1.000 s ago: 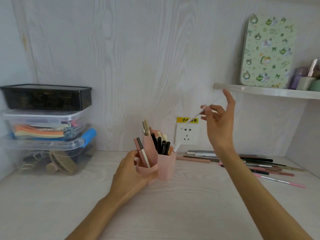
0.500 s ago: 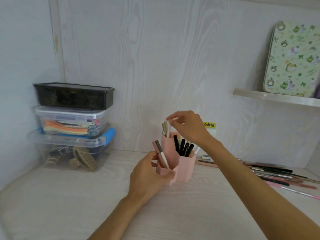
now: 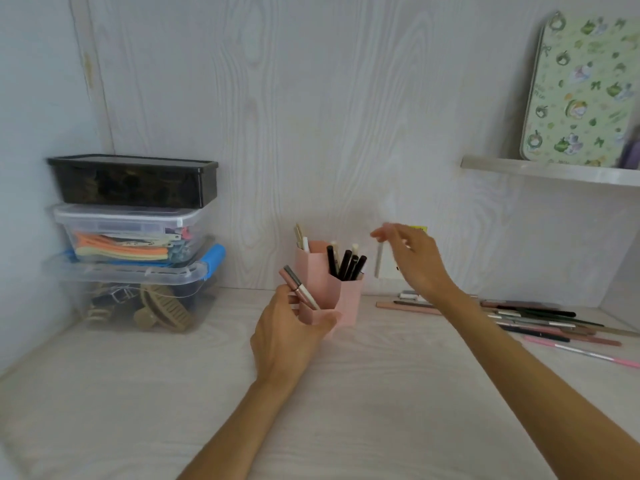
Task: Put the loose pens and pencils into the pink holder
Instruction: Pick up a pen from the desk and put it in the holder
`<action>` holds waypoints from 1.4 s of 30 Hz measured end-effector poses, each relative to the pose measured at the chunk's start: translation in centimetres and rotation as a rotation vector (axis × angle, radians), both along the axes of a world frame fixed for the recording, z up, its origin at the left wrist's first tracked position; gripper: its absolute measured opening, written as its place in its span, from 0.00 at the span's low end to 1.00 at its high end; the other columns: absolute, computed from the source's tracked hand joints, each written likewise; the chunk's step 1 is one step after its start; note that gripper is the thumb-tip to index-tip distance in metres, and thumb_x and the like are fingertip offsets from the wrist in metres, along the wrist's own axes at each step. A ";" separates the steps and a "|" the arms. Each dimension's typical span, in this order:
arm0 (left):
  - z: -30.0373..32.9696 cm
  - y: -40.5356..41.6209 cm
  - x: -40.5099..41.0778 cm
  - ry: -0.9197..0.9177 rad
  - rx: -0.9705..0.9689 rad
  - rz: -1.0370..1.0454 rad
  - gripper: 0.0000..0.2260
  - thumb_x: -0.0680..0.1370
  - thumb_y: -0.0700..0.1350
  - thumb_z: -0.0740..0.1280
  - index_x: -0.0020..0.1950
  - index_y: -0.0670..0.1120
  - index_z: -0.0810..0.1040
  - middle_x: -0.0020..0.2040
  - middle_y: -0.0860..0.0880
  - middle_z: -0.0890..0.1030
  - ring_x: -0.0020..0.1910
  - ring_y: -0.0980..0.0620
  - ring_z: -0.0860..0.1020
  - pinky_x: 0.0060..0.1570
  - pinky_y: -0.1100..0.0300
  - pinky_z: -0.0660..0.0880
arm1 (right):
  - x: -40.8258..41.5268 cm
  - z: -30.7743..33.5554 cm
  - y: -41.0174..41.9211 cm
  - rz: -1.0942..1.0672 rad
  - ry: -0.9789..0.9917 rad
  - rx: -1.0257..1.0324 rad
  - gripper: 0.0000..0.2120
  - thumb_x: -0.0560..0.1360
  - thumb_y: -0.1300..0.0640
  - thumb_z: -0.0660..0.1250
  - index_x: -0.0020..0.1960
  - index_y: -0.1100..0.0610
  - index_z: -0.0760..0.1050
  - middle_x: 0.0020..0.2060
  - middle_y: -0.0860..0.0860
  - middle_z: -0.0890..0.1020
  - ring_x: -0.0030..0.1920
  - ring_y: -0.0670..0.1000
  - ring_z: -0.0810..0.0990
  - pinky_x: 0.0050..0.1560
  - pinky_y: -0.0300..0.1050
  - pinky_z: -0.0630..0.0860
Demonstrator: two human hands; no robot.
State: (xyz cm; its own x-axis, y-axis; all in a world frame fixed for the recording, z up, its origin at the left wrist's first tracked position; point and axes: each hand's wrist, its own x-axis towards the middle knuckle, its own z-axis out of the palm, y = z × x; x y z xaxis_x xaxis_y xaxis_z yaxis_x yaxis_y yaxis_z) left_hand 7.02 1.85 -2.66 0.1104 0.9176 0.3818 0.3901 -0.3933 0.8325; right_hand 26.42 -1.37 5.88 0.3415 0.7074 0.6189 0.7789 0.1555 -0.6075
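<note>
The pink holder [image 3: 349, 299] stands mid-desk near the back wall, a cluster of hexagonal cups with several black pens [image 3: 346, 263] in the middle cup. A pink and white pen [image 3: 299, 287] leans out of its low front cup. A white pen [image 3: 305, 244] stands in the tall rear cup. My left hand [image 3: 291, 334] grips the low front cup. My right hand [image 3: 412, 261] hovers just right of the holder, blurred, fingers relaxed and holding nothing. Several loose pens and pencils [image 3: 540, 320] lie on the desk at the right.
A stack of three lidded plastic boxes [image 3: 135, 244] fills the back left corner. A wall socket [image 3: 389, 271] sits behind my right hand. A shelf [image 3: 554, 173] at upper right carries a green patterned tin [image 3: 581, 91].
My right hand carried a white pen to the tall rear cup, let it go, and has now moved away to the right, empty. My left hand has kept its hold on the holder.
</note>
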 end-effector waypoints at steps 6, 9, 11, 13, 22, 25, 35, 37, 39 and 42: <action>-0.1 0.3 1.1 0.000 -0.011 0.024 0.33 0.59 0.61 0.74 0.57 0.56 0.61 0.50 0.56 0.78 0.51 0.50 0.79 0.41 0.57 0.69 | 6.5 -9.1 -3.9 -0.326 -0.227 -0.608 0.22 0.80 0.49 0.53 0.72 0.55 0.61 0.73 0.54 0.64 0.72 0.55 0.61 0.72 0.53 0.58; 0.0 0.4 1.2 0.020 0.060 0.029 0.48 0.58 0.60 0.76 0.71 0.58 0.51 0.65 0.51 0.71 0.61 0.48 0.74 0.48 0.54 0.72 | 6.2 -10.1 -3.7 -0.306 -0.342 -0.753 0.23 0.81 0.49 0.49 0.74 0.51 0.54 0.76 0.50 0.56 0.75 0.53 0.54 0.73 0.56 0.53; 0.3 0.4 1.0 0.023 0.188 0.111 0.56 0.58 0.59 0.78 0.76 0.52 0.47 0.69 0.47 0.64 0.66 0.46 0.68 0.58 0.49 0.71 | 5.7 -10.3 -3.7 -0.312 -0.384 -0.656 0.21 0.81 0.51 0.50 0.73 0.49 0.58 0.74 0.49 0.60 0.74 0.51 0.58 0.71 0.56 0.58; 0.8 0.1 1.0 -0.025 0.391 0.168 0.51 0.60 0.57 0.78 0.75 0.46 0.54 0.68 0.46 0.65 0.66 0.46 0.67 0.62 0.50 0.68 | 5.5 -10.3 -4.1 -0.273 -0.402 -0.536 0.19 0.80 0.55 0.54 0.70 0.47 0.65 0.70 0.47 0.68 0.70 0.51 0.65 0.67 0.51 0.64; -1.2 -2.3 3.5 0.620 0.660 -0.232 0.15 0.77 0.49 0.61 0.64 0.54 0.74 0.57 0.57 0.77 0.57 0.55 0.72 0.51 0.63 0.69 | 4.1 -9.2 -4.4 0.084 -0.202 -0.418 0.15 0.74 0.59 0.63 0.57 0.45 0.79 0.50 0.44 0.79 0.56 0.48 0.75 0.59 0.48 0.70; -1.3 -2.2 3.4 0.697 0.626 -0.198 0.14 0.79 0.51 0.57 0.61 0.53 0.76 0.54 0.56 0.78 0.60 0.54 0.70 0.50 0.61 0.71 | 4.1 -9.1 -4.3 0.189 -0.064 -0.391 0.16 0.73 0.63 0.62 0.55 0.48 0.79 0.47 0.45 0.80 0.52 0.46 0.77 0.57 0.41 0.72; -0.6 -2.5 2.2 0.391 0.433 -0.264 0.06 0.75 0.50 0.68 0.51 0.58 0.77 0.41 0.62 0.75 0.43 0.64 0.73 0.38 0.70 0.68 | 4.8 -9.3 -4.1 0.129 0.141 -0.269 0.23 0.71 0.72 0.55 0.45 0.47 0.80 0.48 0.46 0.82 0.53 0.46 0.77 0.53 0.31 0.70; 0.4 -2.6 1.4 0.156 0.431 -0.214 0.06 0.74 0.50 0.70 0.50 0.58 0.78 0.41 0.63 0.79 0.43 0.64 0.76 0.37 0.70 0.71 | 4.9 -9.7 -4.0 0.119 0.054 -0.314 0.22 0.70 0.71 0.56 0.47 0.49 0.81 0.47 0.43 0.81 0.53 0.45 0.77 0.54 0.30 0.70; 2.0 -2.5 0.4 -0.157 0.425 -0.181 0.06 0.72 0.51 0.71 0.48 0.57 0.79 0.42 0.62 0.82 0.42 0.62 0.80 0.38 0.69 0.74 | 5.0 -10.0 -3.8 0.120 -0.035 -0.348 0.21 0.70 0.69 0.58 0.50 0.48 0.81 0.48 0.43 0.81 0.55 0.46 0.76 0.58 0.36 0.70; 5.2 -2.0 -0.9 -0.512 0.515 -0.105 0.06 0.71 0.47 0.72 0.45 0.55 0.78 0.39 0.57 0.83 0.39 0.60 0.81 0.40 0.70 0.75 | 5.1 -10.2 -3.7 0.126 -0.057 -0.362 0.19 0.71 0.67 0.60 0.51 0.46 0.80 0.49 0.42 0.80 0.59 0.45 0.73 0.59 0.36 0.66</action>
